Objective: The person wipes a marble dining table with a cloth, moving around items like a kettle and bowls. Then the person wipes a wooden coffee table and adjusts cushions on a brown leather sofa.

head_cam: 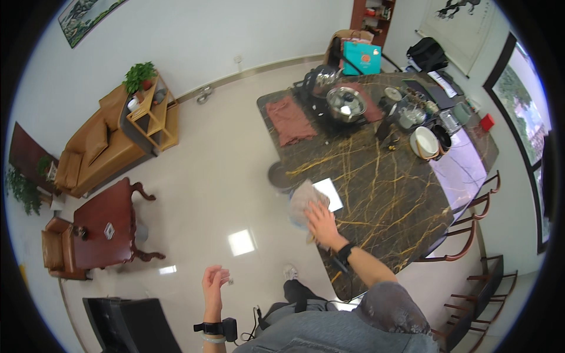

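Observation:
My right hand (323,224) lies over a crumpled beige cloth (306,200), its fingers spread across the fabric. The cloth is at the left edge of a dark marble-patterned table (375,189) with gold veins and partly overhangs it. Something pale blue shows below the cloth, too blurred to name. Beside the cloth is a bright white patch; whether it is a reflection or a sheet, I cannot tell. My left hand (214,282) is in the air over the tiled floor, away from the table, holding nothing, with its fingers loosely bent.
A round grey bin (280,175) stands on the floor against the table's left edge. Farther along the tabletop are a reddish folded cloth (290,121), a steel pot (347,104), a glass kettle (324,79) and white bowls (424,141). A black chair (132,324) stands at lower left.

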### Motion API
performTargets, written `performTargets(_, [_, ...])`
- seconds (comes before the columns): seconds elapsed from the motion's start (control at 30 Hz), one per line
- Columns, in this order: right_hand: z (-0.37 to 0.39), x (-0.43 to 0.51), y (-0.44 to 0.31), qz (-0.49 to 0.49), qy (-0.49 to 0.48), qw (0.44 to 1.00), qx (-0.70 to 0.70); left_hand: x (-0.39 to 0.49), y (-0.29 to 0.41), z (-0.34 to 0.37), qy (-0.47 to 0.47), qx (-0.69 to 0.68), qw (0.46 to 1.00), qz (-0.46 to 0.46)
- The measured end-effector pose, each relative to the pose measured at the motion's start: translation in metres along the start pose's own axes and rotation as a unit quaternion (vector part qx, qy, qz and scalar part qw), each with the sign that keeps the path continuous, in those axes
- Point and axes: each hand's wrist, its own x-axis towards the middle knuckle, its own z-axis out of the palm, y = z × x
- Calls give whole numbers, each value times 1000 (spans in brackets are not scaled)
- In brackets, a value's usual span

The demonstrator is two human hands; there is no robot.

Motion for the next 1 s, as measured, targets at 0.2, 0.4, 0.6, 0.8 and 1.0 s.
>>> performTargets(0.2, [-52,-107,-4,60,-39,997,15,42,4,-12,-36,-16,999,-31])
performTargets(0.4, [-34,-115,-4,313,40,947,-62,119,16,-39,-72,-22,997,-29])
performTargets(0.6, [33,31,6,502,136,849,-89,231,50,-62,-114,-57,992,-11])
performTargets(0.8, [55,119,-3,524,138,836,-90,328,106,-74,-163,-7,986,36])
performTargets(1.0, [29,55,-37,411,66,905,-86,409,132,-21,-295,96,950,34])
